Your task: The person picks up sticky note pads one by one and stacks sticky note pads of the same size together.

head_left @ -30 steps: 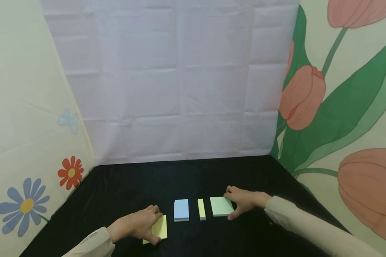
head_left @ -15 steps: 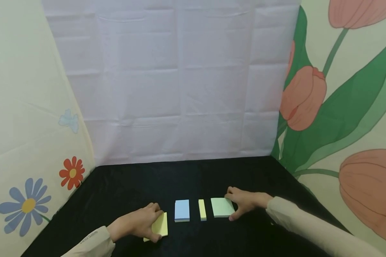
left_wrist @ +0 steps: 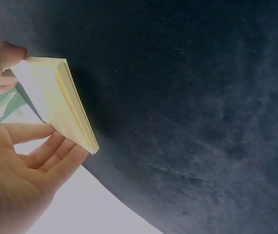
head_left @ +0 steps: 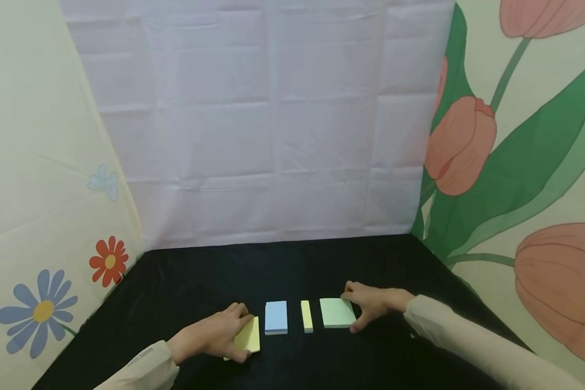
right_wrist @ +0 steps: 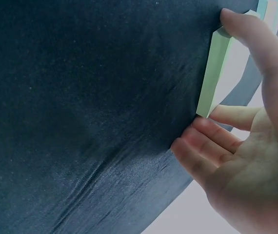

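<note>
My left hand (head_left: 216, 331) holds a yellow sticky note pad (head_left: 248, 336) by two opposite edges, thumb on one and fingers on the other. In the left wrist view this pad (left_wrist: 67, 105) shows its layered edge, tilted in the picture. At the right, my right hand (head_left: 372, 303) grips a pale green sticky note pad (head_left: 335, 312) between thumb and fingertips. Its near side (right_wrist: 213, 75) faces the right wrist camera. Between the hands lie a blue sticky note pad (head_left: 275, 316) and a narrow yellow pad (head_left: 306, 316) with a bluish lower layer, both untouched.
A black cloth (head_left: 283, 271) covers the table. Behind it hangs a creased white sheet (head_left: 273, 135). Flower-printed cloths stand at the left (head_left: 39, 216) and right (head_left: 526, 162) sides.
My left hand has moved slightly right and away from me with the yellow pad, closer to the blue pad. The right hand and the green pad have stayed put.
</note>
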{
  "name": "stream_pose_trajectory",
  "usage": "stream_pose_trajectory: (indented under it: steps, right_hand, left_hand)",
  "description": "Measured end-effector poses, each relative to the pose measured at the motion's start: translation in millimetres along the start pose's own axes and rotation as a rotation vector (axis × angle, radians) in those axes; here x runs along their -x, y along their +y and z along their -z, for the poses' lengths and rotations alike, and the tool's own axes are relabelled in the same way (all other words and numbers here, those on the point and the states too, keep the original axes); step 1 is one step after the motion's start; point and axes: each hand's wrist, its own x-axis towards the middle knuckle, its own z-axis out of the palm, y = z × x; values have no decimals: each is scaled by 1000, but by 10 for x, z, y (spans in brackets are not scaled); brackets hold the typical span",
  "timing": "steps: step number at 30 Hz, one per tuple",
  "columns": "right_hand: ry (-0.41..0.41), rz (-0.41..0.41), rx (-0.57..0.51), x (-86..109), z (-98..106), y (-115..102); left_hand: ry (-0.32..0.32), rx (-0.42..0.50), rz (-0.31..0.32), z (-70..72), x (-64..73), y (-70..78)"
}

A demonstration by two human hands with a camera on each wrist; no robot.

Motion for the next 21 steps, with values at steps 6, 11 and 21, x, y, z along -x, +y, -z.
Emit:
stream_pose_trajectory:
  steps: [6, 11, 21]
  right_hand:
    - [-3, -45, -41, 30, 56, -124]
    - [-2, -94, -36, 35, 27, -159]
    - [-12, -122, -73, 48, 32, -123]
  left_hand:
    - [13, 2, -5, 1, -33, 3]
    - [23, -22, -14, -4, -67, 13]
    - [30, -35, -12, 14, -115, 23]
